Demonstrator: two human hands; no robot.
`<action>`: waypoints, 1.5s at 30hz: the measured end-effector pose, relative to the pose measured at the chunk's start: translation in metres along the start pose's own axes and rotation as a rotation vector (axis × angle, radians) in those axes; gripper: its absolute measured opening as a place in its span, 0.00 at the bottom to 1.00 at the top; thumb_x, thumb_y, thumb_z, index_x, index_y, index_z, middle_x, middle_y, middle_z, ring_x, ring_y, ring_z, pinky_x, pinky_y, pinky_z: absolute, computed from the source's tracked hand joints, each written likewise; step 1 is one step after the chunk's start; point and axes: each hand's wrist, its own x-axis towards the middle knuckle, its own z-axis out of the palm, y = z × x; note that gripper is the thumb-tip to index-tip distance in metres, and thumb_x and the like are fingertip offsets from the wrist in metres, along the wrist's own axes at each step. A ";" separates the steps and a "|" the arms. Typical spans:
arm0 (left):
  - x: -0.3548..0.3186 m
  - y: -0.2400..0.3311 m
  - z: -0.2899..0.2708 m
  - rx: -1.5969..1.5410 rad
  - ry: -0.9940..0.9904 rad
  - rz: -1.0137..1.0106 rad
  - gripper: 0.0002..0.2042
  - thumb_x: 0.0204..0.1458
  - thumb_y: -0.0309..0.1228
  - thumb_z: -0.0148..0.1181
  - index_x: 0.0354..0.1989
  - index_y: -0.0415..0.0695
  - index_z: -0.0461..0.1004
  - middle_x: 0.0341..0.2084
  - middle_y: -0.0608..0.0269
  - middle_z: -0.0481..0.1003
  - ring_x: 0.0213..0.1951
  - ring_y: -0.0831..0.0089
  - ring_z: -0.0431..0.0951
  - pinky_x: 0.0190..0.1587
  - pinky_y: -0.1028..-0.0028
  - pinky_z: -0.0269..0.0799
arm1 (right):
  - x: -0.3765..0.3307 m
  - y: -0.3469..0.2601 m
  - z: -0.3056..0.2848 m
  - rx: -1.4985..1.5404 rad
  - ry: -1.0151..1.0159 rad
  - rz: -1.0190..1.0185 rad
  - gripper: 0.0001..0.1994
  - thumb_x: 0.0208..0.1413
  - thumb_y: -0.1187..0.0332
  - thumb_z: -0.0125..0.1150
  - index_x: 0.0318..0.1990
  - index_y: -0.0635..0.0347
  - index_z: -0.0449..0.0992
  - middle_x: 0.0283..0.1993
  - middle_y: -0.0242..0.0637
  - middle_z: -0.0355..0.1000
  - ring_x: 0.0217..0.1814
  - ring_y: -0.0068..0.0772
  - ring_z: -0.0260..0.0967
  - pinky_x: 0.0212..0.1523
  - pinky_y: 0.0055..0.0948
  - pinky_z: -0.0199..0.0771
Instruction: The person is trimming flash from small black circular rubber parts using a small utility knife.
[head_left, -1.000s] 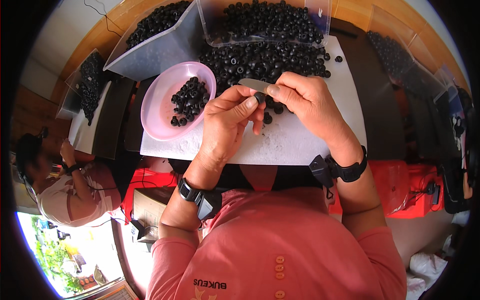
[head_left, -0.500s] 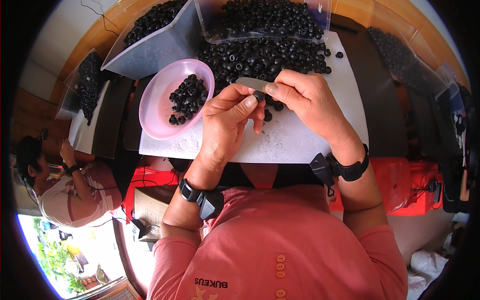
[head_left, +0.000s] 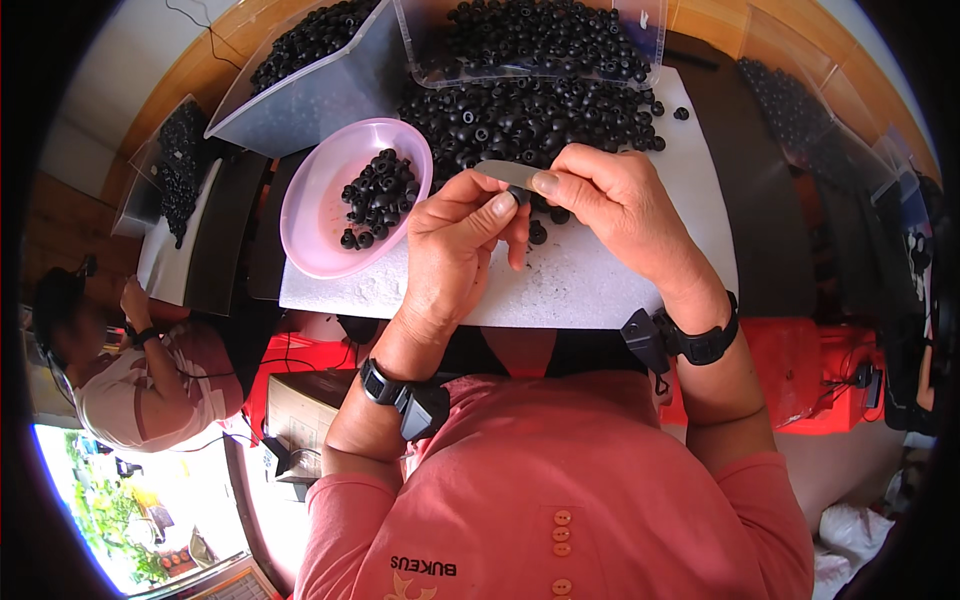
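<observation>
Between thumb and fingers, my left hand pinches a small round black part with a smooth surface. My right hand is closed on a flat grey blade, its tip pointing left. The blade lies right at the top of the held part, above my left thumb; its handle is hidden in my fingers. Behind both hands spreads a heap of black ring-like parts on the white board. Left of my left hand stands a pink oval bowl with a smaller pile of black parts inside.
A clear bin of black parts lies tipped at the back, beside a greyish bin at left. Another bin stands far right. At left a person sits at another table. A cardboard box is below the board's left side.
Both hands hold nearly the same place. The blade has shifted very slightly to the right over the held part. The view itself has moved a little.
</observation>
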 end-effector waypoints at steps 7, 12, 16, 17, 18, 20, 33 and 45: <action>-0.001 0.002 0.003 0.011 0.026 -0.019 0.07 0.62 0.22 0.54 0.45 0.33 0.75 0.31 0.58 0.77 0.27 0.75 0.75 0.24 0.76 0.72 | -0.001 0.000 0.001 -0.013 -0.001 -0.042 0.13 0.61 0.64 0.63 0.27 0.63 0.74 0.14 0.41 0.61 0.14 0.31 0.55 0.18 0.32 0.57; -0.002 0.000 0.001 -0.020 0.023 -0.025 0.07 0.62 0.22 0.54 0.45 0.33 0.76 0.31 0.58 0.77 0.27 0.75 0.75 0.22 0.76 0.70 | -0.001 -0.001 0.001 0.000 -0.025 -0.057 0.13 0.61 0.64 0.63 0.28 0.63 0.74 0.15 0.41 0.62 0.15 0.31 0.57 0.19 0.32 0.58; -0.002 0.002 0.004 0.016 0.075 -0.071 0.08 0.62 0.23 0.55 0.45 0.32 0.76 0.31 0.57 0.77 0.27 0.75 0.75 0.22 0.76 0.70 | -0.006 -0.002 0.009 0.095 -0.129 -0.109 0.11 0.61 0.65 0.62 0.29 0.62 0.75 0.15 0.39 0.65 0.16 0.32 0.59 0.20 0.30 0.61; 0.000 0.002 0.003 -0.029 0.059 -0.057 0.09 0.61 0.23 0.56 0.46 0.32 0.76 0.31 0.57 0.77 0.27 0.75 0.75 0.22 0.76 0.70 | -0.008 -0.003 0.012 0.129 -0.177 -0.137 0.11 0.61 0.65 0.62 0.30 0.61 0.76 0.16 0.38 0.66 0.16 0.32 0.60 0.21 0.29 0.62; 0.002 0.002 0.002 -0.074 0.043 -0.042 0.09 0.61 0.24 0.56 0.46 0.32 0.76 0.32 0.56 0.77 0.27 0.75 0.75 0.22 0.76 0.70 | -0.009 -0.004 0.011 0.059 -0.181 -0.178 0.11 0.62 0.64 0.62 0.31 0.62 0.77 0.18 0.35 0.70 0.18 0.26 0.63 0.23 0.27 0.64; 0.002 0.008 0.006 -0.118 0.049 -0.019 0.10 0.61 0.24 0.57 0.47 0.31 0.76 0.32 0.56 0.77 0.27 0.74 0.75 0.23 0.75 0.71 | -0.004 -0.007 0.000 0.164 -0.064 -0.101 0.12 0.63 0.63 0.61 0.31 0.63 0.77 0.19 0.32 0.71 0.19 0.21 0.62 0.22 0.26 0.63; -0.002 -0.001 0.010 -0.068 0.005 -0.019 0.09 0.62 0.22 0.56 0.47 0.33 0.76 0.32 0.56 0.77 0.29 0.73 0.77 0.24 0.75 0.73 | 0.000 -0.002 0.000 0.159 0.041 -0.003 0.15 0.58 0.62 0.69 0.27 0.64 0.74 0.16 0.24 0.59 0.20 0.14 0.53 0.21 0.22 0.53; -0.010 0.056 -0.025 0.701 0.274 0.312 0.09 0.56 0.18 0.60 0.44 0.32 0.79 0.28 0.63 0.76 0.24 0.81 0.71 0.25 0.81 0.66 | 0.000 -0.006 -0.005 0.237 0.193 0.121 0.15 0.57 0.62 0.68 0.27 0.64 0.76 0.16 0.25 0.59 0.20 0.15 0.52 0.21 0.24 0.53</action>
